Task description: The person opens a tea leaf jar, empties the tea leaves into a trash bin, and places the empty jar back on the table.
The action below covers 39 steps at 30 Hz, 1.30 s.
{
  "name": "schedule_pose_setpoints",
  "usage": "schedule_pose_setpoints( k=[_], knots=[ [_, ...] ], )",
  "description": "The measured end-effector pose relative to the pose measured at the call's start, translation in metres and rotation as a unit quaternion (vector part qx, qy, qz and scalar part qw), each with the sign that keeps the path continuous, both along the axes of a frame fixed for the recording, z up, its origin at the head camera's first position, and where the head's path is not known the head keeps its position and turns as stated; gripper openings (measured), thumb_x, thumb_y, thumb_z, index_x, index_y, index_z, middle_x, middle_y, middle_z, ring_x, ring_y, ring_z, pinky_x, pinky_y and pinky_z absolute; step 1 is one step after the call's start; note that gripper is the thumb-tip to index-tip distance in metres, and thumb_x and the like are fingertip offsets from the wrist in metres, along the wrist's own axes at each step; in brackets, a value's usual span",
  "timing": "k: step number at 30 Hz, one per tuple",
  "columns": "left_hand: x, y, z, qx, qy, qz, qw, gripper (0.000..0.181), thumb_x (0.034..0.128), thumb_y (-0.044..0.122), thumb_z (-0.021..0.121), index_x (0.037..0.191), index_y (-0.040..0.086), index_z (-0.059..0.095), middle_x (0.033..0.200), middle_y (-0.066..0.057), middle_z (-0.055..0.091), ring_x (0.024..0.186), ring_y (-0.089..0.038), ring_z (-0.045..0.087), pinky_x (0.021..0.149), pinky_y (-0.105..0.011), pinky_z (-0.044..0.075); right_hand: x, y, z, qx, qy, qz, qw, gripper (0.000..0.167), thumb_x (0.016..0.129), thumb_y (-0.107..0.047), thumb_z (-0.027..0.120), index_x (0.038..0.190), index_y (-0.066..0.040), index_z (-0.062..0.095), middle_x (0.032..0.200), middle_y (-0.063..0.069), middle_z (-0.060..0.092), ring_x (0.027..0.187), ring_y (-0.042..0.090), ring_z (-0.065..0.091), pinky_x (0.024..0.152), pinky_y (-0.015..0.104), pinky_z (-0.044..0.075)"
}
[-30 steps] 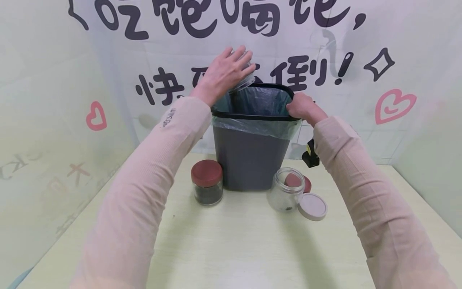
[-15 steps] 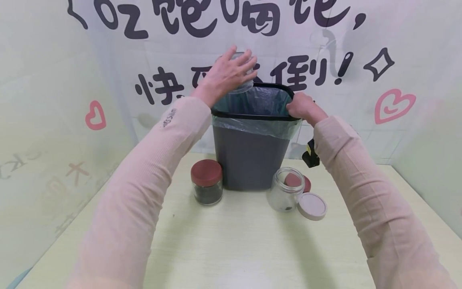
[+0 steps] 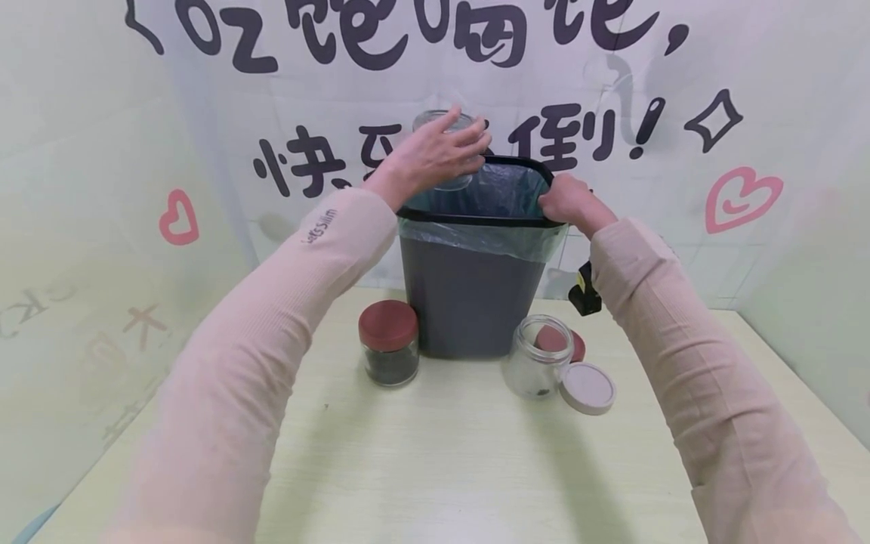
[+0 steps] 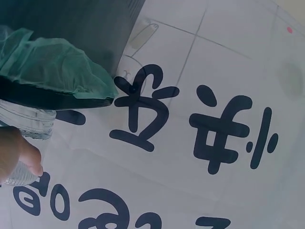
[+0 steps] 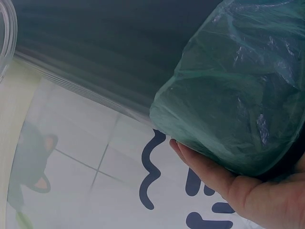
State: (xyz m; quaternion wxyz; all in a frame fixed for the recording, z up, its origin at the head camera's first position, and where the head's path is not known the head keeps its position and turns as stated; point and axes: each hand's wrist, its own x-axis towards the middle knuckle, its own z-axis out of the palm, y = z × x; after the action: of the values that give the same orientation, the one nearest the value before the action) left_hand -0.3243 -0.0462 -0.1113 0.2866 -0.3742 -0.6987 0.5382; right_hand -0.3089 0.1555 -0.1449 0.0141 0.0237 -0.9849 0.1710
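Note:
My left hand (image 3: pixel 438 157) grips a clear glass jar (image 3: pixel 432 118) over the left part of a grey trash bin (image 3: pixel 469 302). In the left wrist view, the jar's threaded mouth (image 4: pixel 33 125) faces the bin's black rim, and the thumb lies along its side. No contents can be made out in the jar. My right hand (image 3: pixel 569 199) holds the bin's rim at its right corner, and its fingers (image 5: pixel 202 167) lie against the green liner (image 5: pixel 228 109) folded over the outside. The bin stands upright; its bottom inside is hidden.
A red-lidded jar (image 3: pixel 389 325) with dark contents stands left of the bin. At its right are an uncovered glass jar (image 3: pixel 526 381) with a small dark bit inside, a red lid (image 3: pixel 579 347) behind it and a pale lid (image 3: pixel 588 389). A printed cloth (image 3: pixel 326 249) hangs behind.
My left hand has shifted slightly down and right with the jar, whose base now shows more. A dark streak below the jar a second ago is gone. My right hand stays put.

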Motion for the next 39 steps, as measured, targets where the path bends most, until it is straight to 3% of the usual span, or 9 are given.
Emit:
schedule_pose_setpoints(
  k=[8,15,22,31,34,39],
  knots=[
    [0.001,-0.003,-0.005,-0.041,0.039,-0.014,0.9983,0.066,0.0770,-0.005,0.062,0.134,0.010,0.032,0.142,-0.015,0.023,0.130,-0.030,0.020,0.100,-0.046,0.027,-0.001,-0.001,0.000,0.007,0.000,0.002,1.0000,0.025,0.087,-0.009,0.033,0.092,0.011,0.047,0.097,0.022,0.045,0.084,0.032,0.044,0.077,0.040,0.039],
    [0.001,-0.007,-0.007,-0.090,0.094,-0.018,0.9914,0.084,0.0623,-0.016,0.069,0.132,0.007,0.029,0.140,-0.016,0.023,0.128,-0.029,0.020,0.097,-0.045,0.029,0.000,-0.001,0.001,0.014,0.004,0.004,0.9999,0.025,0.087,-0.009,0.033,0.091,0.011,0.046,0.096,0.023,0.045,0.085,0.033,0.045,0.078,0.041,0.040],
    [0.000,-0.011,-0.010,-0.118,0.116,-0.033,0.9857,0.087,0.0602,-0.013,0.072,0.133,0.009,0.029,0.139,-0.014,0.024,0.127,-0.029,0.022,0.096,-0.044,0.030,0.000,-0.001,0.001,0.010,0.000,-0.002,0.9999,0.025,0.086,-0.009,0.033,0.092,0.011,0.046,0.096,0.022,0.044,0.085,0.033,0.044,0.077,0.040,0.039],
    [0.001,-0.020,-0.014,-0.126,0.176,-0.066,0.9740,0.086,0.0625,-0.010,0.072,0.132,0.011,0.028,0.140,-0.013,0.023,0.128,-0.027,0.021,0.099,-0.043,0.026,0.000,-0.001,0.001,0.021,0.006,0.003,0.9998,0.023,0.086,-0.009,0.033,0.088,0.010,0.046,0.095,0.023,0.045,0.084,0.033,0.044,0.079,0.041,0.040],
    [0.001,-0.022,-0.014,-0.117,0.184,-0.079,0.9727,0.084,0.0636,-0.011,0.072,0.132,0.012,0.029,0.140,-0.011,0.023,0.128,-0.025,0.020,0.100,-0.043,0.025,-0.001,-0.001,0.001,0.023,0.006,0.004,0.9997,0.021,0.086,-0.009,0.034,0.085,0.009,0.045,0.095,0.023,0.044,0.083,0.033,0.044,0.078,0.041,0.040],
    [0.001,-0.025,-0.015,-0.077,0.174,-0.102,0.9765,0.082,0.0639,-0.018,0.065,0.132,0.012,0.029,0.140,-0.009,0.025,0.129,-0.024,0.021,0.100,-0.042,0.026,0.000,-0.001,0.001,0.023,0.001,0.003,0.9997,0.022,0.087,-0.009,0.033,0.086,0.010,0.045,0.095,0.022,0.044,0.083,0.032,0.044,0.077,0.040,0.039]
  ],
)
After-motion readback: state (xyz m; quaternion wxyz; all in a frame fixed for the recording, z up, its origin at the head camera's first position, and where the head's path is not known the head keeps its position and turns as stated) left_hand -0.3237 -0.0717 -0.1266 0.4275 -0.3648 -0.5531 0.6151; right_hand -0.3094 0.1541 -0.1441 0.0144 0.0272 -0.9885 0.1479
